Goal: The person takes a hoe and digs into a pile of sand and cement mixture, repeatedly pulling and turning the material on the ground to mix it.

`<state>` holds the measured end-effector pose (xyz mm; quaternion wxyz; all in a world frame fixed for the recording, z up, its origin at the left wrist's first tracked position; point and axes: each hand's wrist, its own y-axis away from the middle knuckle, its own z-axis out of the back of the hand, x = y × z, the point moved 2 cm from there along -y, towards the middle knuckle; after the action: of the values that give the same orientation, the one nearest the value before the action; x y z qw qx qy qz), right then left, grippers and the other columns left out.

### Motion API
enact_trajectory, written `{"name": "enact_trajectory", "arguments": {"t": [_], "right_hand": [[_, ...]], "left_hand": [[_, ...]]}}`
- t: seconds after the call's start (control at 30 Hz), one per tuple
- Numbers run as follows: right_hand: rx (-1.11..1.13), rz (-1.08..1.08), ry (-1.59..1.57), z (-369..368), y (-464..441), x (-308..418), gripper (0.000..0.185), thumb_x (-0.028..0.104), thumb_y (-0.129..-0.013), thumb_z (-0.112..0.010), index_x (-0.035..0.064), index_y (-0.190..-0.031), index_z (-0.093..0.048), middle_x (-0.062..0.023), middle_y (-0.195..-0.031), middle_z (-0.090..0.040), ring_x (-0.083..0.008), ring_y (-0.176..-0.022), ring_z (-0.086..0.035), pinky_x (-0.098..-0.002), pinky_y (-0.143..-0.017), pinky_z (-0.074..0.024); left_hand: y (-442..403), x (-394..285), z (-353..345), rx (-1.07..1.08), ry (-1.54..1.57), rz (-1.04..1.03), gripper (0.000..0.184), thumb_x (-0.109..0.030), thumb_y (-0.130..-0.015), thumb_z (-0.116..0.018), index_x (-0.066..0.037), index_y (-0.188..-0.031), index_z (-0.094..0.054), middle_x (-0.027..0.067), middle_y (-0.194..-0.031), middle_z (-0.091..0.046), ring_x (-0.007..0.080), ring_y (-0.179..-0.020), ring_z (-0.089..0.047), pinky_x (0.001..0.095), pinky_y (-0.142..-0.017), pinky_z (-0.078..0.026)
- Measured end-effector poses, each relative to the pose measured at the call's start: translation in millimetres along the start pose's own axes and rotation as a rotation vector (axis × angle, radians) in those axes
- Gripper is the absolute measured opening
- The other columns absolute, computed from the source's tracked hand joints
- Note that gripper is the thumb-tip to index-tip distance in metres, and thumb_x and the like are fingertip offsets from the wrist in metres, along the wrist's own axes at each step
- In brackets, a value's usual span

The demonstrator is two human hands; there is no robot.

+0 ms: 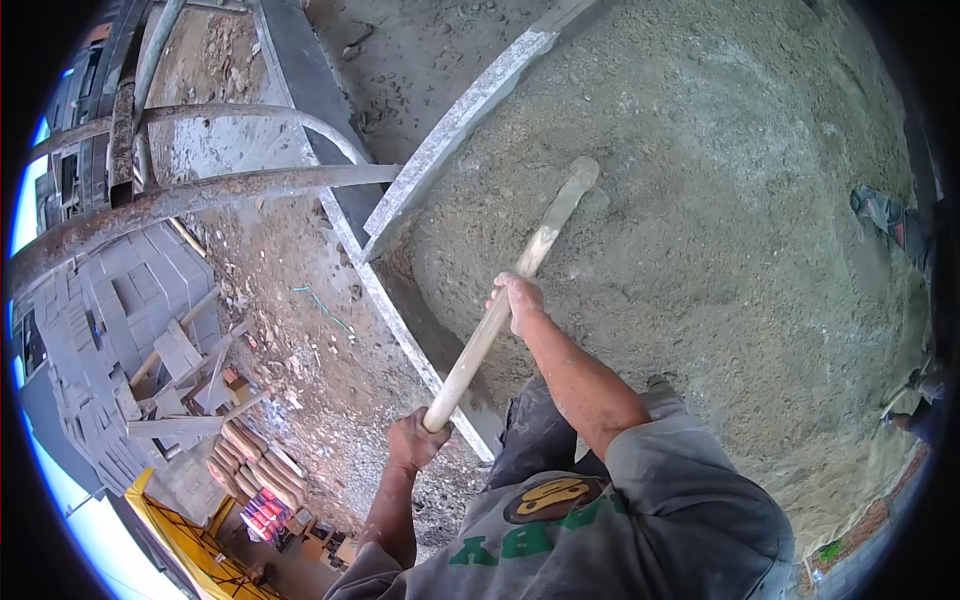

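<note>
My left hand (418,440) is wrapped round the near end of a long wooden tool handle (473,360). Further up the same shaft, my right hand (520,300) grips it with the fingers closed. The handle slants away to the upper right, and its far end is caked with grey material. That end rests at the surface of a broad bed of grey-brown sandy mix (690,230). Whether a blade sits beneath it, and of what kind, is hidden.
A pale concrete edge (465,120) borders the mix, meeting a long narrow ledge (385,300). Rusty metal pipes (200,195) cross at the left. Stacked grey blocks (130,290), filled sacks (255,465) and a yellow frame (180,535) lie beyond. Another person's shoe (880,212) is at the right.
</note>
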<state>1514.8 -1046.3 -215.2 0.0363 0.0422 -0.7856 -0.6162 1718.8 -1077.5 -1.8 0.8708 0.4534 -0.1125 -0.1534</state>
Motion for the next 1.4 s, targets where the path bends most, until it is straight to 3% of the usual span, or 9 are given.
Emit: {"name": "enact_trajectory", "arguments": {"t": [0.27, 0.4, 0.67, 0.97, 1.03, 1.07, 1.1, 1.2, 1.4], "right_hand": [[0.048, 0.074, -0.069, 12.7, 97.6, 2.6, 0.014, 0.012, -0.073, -0.066, 0.0045, -0.083, -0.061, -0.0082, -0.074, -0.063, -0.0208, -0.066, -0.065, -0.0341, -0.065, -0.0539], [0.033, 0.391, -0.252, 102.7, 141.2, 105.9, 0.012, 0.012, -0.074, -0.063, 0.0047, -0.082, -0.058, -0.0087, -0.075, -0.062, -0.0227, -0.068, -0.064, -0.0361, -0.065, -0.0524], [-0.271, 0.676, -0.663, 354.0, 218.8, 204.0, 0.013, 0.015, -0.075, -0.057, 0.0061, -0.079, -0.049, -0.0058, -0.067, -0.049, -0.0228, -0.053, -0.051, -0.0403, -0.053, -0.0505], [-0.516, 0.269, -0.210, 626.7, 221.0, -5.6, 0.012, 0.016, -0.068, -0.062, 0.0056, -0.073, -0.059, -0.0129, -0.064, -0.058, -0.0270, -0.053, -0.059, -0.0426, -0.051, -0.0500], [-0.833, 0.130, 0.423, 659.1, 220.0, -69.3, 0.024, 0.021, -0.068, -0.067, 0.0053, -0.085, -0.068, -0.0137, -0.078, -0.066, -0.0245, -0.064, -0.064, -0.0409, -0.057, -0.0520], [-0.844, 0.010, 0.436, 691.0, 162.6, -128.1, 0.043, 0.040, -0.072, -0.064, 0.0065, -0.098, -0.068, -0.0152, -0.103, -0.066, -0.0267, -0.100, -0.063, -0.0333, -0.086, -0.0488], [-0.867, -0.012, 0.384, 697.2, 162.9, -169.6, 0.023, 0.027, -0.072, -0.067, 0.0129, -0.091, -0.071, -0.0075, -0.087, -0.068, -0.0210, -0.076, -0.066, -0.0369, -0.067, -0.0533], [-0.602, -0.086, 0.972, 694.9, 169.4, -254.7, 0.025, 0.022, -0.078, -0.059, 0.0153, -0.100, -0.069, -0.0082, -0.104, -0.066, -0.0239, -0.094, -0.065, -0.0341, -0.077, -0.0537], [-0.548, -0.160, 0.395, 598.5, 315.5, -278.1, 0.034, 0.021, -0.066, -0.068, 0.0043, -0.095, -0.068, -0.0133, -0.097, -0.067, -0.0240, -0.089, -0.065, -0.0350, -0.077, -0.0515]], "left_hand": [[-40.2, 67.9, -26.7, -0.017, -0.106, -0.128, 0.036, -0.038, -0.068, -0.072, -0.013, -0.092, -0.063, 0.0076, -0.098, -0.063, 0.0282, -0.100, -0.056, 0.0396, -0.087, -0.046], [-87.3, -56.7, -21.3, -0.087, -0.178, -0.544, 0.025, -0.027, -0.066, -0.069, -0.012, -0.085, -0.063, 0.0089, -0.095, -0.063, 0.0287, -0.098, -0.057, 0.0396, -0.085, -0.046], [97.6, -327.3, 18.9, 0.262, 0.019, -1.115, 0.043, -0.041, -0.069, -0.072, -0.006, -0.090, -0.062, 0.0150, -0.096, -0.061, 0.0323, -0.096, -0.057, 0.0401, -0.086, -0.043], [67.9, -369.0, 38.2, -0.109, -0.080, -1.022, 0.031, -0.032, -0.080, -0.067, -0.003, -0.088, -0.064, 0.0127, -0.078, -0.065, 0.0237, -0.075, -0.063, 0.0355, -0.071, -0.049], [92.1, -384.5, 34.7, -0.156, -0.025, -0.964, 0.030, -0.032, -0.081, -0.066, -0.002, -0.086, -0.064, 0.0112, -0.074, -0.064, 0.0196, -0.071, -0.061, 0.0337, -0.069, -0.048], [116.0, -391.1, 31.5, -0.168, -0.035, -0.921, 0.030, -0.032, -0.081, -0.065, -0.002, -0.086, -0.064, 0.0103, -0.072, -0.064, 0.0182, -0.069, -0.060, 0.0329, -0.068, -0.048], [134.7, -397.8, 31.7, -0.183, -0.044, -0.881, 0.030, -0.032, -0.081, -0.065, -0.002, -0.086, -0.064, 0.0095, -0.071, -0.063, 0.0168, -0.068, -0.059, 0.0321, -0.067, -0.048], [137.7, -417.6, -12.3, -0.132, -0.151, -1.046, 0.030, -0.033, -0.083, -0.063, -0.003, -0.087, -0.064, 0.0082, -0.070, -0.063, 0.0168, -0.067, -0.058, 0.0311, -0.065, -0.047], [242.7, -486.3, -89.6, 0.152, -0.307, -1.193, 0.028, -0.031, -0.083, -0.064, -0.005, -0.091, -0.064, 0.0092, -0.077, -0.066, 0.0175, -0.071, -0.061, 0.0321, -0.068, -0.047]]}}
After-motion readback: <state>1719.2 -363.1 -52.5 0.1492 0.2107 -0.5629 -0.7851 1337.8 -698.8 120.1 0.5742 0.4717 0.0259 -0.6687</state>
